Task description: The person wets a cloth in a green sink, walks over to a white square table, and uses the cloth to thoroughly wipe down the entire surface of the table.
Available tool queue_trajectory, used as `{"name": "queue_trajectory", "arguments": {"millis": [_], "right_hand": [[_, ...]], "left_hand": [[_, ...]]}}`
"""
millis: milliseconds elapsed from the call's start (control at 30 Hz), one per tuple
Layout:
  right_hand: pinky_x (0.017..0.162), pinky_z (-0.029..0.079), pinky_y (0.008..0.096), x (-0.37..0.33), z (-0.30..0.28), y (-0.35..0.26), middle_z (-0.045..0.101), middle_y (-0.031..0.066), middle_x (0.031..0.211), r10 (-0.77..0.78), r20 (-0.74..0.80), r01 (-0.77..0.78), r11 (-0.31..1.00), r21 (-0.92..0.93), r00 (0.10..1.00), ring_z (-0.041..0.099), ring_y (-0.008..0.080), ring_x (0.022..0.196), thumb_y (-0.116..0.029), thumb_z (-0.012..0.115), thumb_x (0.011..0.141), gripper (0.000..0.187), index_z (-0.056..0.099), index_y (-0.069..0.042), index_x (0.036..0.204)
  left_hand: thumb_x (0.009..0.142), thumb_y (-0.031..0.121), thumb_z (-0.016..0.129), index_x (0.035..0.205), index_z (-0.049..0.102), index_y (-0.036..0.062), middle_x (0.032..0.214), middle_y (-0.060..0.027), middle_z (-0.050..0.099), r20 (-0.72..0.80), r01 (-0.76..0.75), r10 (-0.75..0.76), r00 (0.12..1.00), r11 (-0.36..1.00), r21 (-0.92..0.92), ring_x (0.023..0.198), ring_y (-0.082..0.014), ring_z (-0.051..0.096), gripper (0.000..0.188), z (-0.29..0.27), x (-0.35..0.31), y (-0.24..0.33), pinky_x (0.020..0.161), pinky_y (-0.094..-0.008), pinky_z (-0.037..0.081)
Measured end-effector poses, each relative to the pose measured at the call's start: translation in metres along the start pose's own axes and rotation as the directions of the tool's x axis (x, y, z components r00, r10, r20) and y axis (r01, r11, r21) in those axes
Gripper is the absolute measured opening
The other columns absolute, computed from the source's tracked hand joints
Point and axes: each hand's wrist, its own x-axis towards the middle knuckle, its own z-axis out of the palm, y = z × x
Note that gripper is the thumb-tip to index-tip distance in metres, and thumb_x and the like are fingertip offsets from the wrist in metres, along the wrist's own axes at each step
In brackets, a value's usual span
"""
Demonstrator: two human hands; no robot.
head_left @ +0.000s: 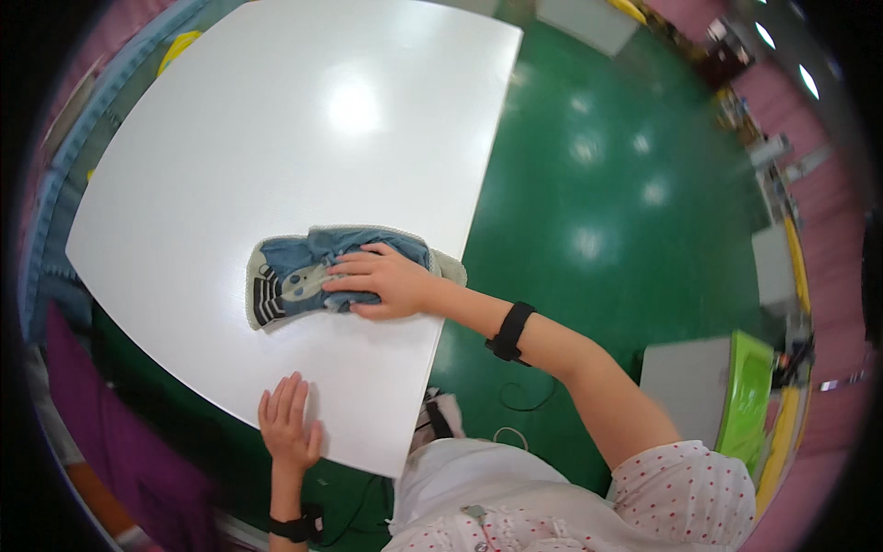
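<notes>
A blue and cream cloth (pixel 299 281) with a cartoon animal figure and dark stripes lies bunched on the white table (pixel 230 156), close to its right edge. My right hand (pixel 382 281) presses flat on the cloth from above, fingers stretched out and pointing left. Part of the cloth is hidden under the palm, and one pale corner sticks out past my wrist. At the table's near edge my left hand (pixel 290 428) rests with straight fingers and the thumb apart, holding nothing. Black bands circle both wrists.
Green floor (pixel 589 184) stretches to the right of the table. A grey box with a bright green side (pixel 747 396) stands at the lower right. Purple fabric (pixel 120 423) hangs at the lower left. Cables (pixel 529 400) lie on the floor near my body.
</notes>
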Motion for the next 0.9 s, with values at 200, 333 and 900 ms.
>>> {"name": "queue_trajectory", "arguments": {"millis": [200,333,900], "right_hand": [[0.093,0.040,0.0395,0.013,-0.064,0.103,0.058,0.0104,0.113,-0.017,-0.110,0.005,0.995,-0.104,0.994,0.052,0.0274,0.108,-0.019,0.061,0.073,0.044,0.056,-0.012,0.116],[0.092,0.042,0.0387,0.002,-0.113,0.172,0.058,0.0140,0.112,0.047,-0.172,-0.074,0.986,-0.151,0.984,0.053,0.0304,0.106,-0.015,0.060,0.073,0.040,0.057,-0.006,0.112],[0.094,0.038,0.0365,-0.067,-0.116,0.433,0.053,0.0163,0.121,0.341,-0.327,-0.424,0.876,-0.229,0.882,0.050,0.0321,0.111,-0.020,0.056,0.083,0.043,0.049,-0.007,0.124]], "left_hand": [[0.072,0.021,0.047,0.121,0.048,0.0061,0.126,-0.0119,0.051,-0.083,0.042,-0.049,0.995,0.995,-0.093,0.117,-0.0288,0.047,0.051,0.021,-0.006,-0.005,0.100,-0.0451,0.028],[0.073,0.019,0.046,0.123,0.046,0.0101,0.126,-0.0132,0.051,-0.072,0.036,-0.040,0.997,0.998,-0.056,0.117,-0.0301,0.048,0.051,0.025,-0.014,-0.006,0.100,-0.0460,0.029],[0.093,0.033,0.038,0.136,0.024,-0.0021,0.135,-0.0302,0.028,-0.470,0.874,-0.737,-0.486,-0.429,-0.230,0.127,-0.0454,0.024,0.057,0.210,-0.197,0.082,0.106,-0.0500,0.018]]}}
